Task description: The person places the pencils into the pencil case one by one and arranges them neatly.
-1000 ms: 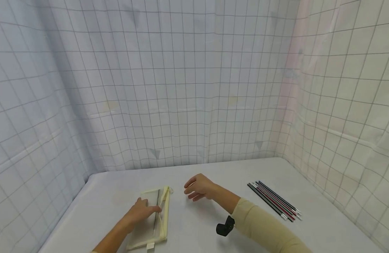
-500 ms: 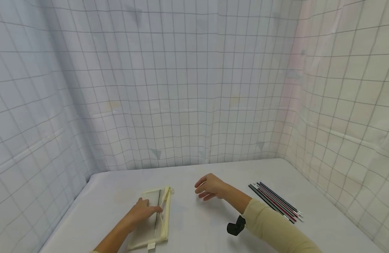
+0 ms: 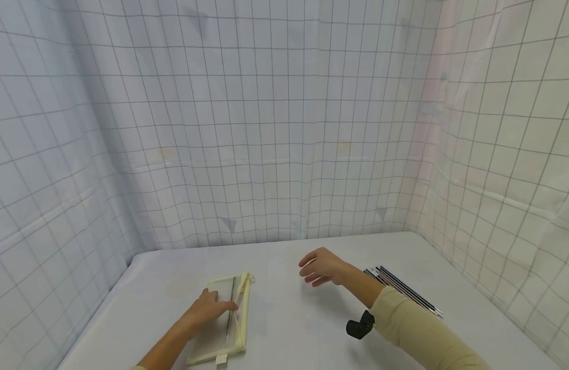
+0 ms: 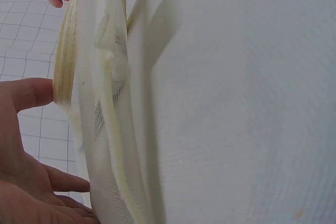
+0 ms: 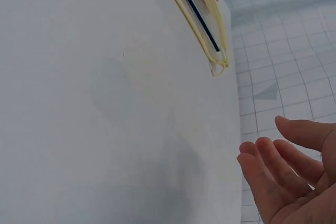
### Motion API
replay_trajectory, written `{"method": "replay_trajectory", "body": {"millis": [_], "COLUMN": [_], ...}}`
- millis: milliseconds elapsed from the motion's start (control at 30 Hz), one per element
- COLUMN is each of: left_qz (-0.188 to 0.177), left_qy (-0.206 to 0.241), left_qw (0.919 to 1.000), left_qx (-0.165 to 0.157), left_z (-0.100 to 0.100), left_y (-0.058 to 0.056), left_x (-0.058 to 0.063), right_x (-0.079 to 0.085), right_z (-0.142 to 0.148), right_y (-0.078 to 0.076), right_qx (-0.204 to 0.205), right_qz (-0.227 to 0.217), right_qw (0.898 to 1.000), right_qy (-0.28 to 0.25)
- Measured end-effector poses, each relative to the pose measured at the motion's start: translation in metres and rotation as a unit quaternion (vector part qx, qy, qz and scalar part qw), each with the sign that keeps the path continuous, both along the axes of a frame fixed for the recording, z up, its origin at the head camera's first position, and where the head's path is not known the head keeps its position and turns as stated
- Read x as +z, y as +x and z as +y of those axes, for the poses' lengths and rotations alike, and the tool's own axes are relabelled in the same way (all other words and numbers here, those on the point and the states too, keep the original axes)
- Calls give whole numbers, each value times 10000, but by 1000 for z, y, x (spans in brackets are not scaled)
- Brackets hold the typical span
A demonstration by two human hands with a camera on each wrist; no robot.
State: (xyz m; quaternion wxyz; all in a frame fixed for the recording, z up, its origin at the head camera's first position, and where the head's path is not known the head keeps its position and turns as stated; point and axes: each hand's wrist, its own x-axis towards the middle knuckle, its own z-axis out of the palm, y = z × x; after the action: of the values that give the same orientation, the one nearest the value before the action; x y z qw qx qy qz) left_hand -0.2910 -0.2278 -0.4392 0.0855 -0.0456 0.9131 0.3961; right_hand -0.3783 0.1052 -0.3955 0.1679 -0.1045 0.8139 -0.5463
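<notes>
1. Head view: left hand (image 3: 206, 311), fingers spread, touches the cream-edged zip pouch (image 3: 215, 331) on the counter (image 3: 275, 334); thumb (image 3: 228, 306) slippage could close it.
2. Right hand (image 3: 324, 266): fingers apart, holding nothing.
3. Pencils (image 3: 406, 289), partly behind the sleeve (image 3: 418, 326), could roll if brushed.

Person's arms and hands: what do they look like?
Left hand and right hand: gloveless. Right sleeve: plain beige, ending on the forearm, with a black device beside its cuff. Left sleeve: just a sliver at the head view's bottom edge.
</notes>
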Motion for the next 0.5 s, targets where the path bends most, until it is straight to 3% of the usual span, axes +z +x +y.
{"method": "replay_trajectory", "body": {"millis": [500], "left_qz": [32], "left_qy": [24], "left_qw": [10000], "left_qx": [-41], "left_z": [0], "left_y": [1], "left_x": [-1], "right_x": [3], "right_z": [45], "right_y": [3], "right_qx": [-386], "right_qz": [164], "right_qw": [9990], "right_qy": [125]}}
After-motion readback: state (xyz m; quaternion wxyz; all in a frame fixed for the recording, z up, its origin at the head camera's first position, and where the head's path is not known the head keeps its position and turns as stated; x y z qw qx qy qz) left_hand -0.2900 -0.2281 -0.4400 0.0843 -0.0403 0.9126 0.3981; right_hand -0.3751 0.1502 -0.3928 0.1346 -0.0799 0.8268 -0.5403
